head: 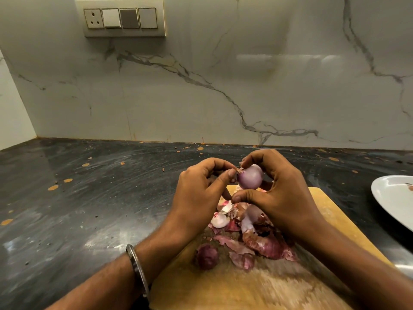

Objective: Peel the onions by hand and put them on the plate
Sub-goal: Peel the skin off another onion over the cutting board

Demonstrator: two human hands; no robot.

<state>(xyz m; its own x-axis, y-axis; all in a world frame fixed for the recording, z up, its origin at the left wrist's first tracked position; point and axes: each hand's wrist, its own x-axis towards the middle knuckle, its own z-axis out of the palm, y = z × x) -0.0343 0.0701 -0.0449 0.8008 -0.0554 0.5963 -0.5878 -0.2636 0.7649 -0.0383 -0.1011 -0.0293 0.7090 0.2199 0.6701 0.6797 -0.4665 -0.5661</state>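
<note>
A small pale-purple onion (249, 177), mostly peeled, is held up above the wooden cutting board (324, 211). My right hand (281, 193) grips it with fingers curled over its top and thumb below. My left hand (199, 198) pinches a scrap of dry skin at the onion's left tip. A heap of purple onion skins (257, 240) and cut ends lies on the board under my hands. The white plate (393, 198) sits at the right edge, partly cut off.
The board lies on a dark stone counter (89, 198) with orange specks. A marble wall (201, 86) with a switch panel (121, 19) stands behind. A metal bangle (137, 267) circles my left wrist.
</note>
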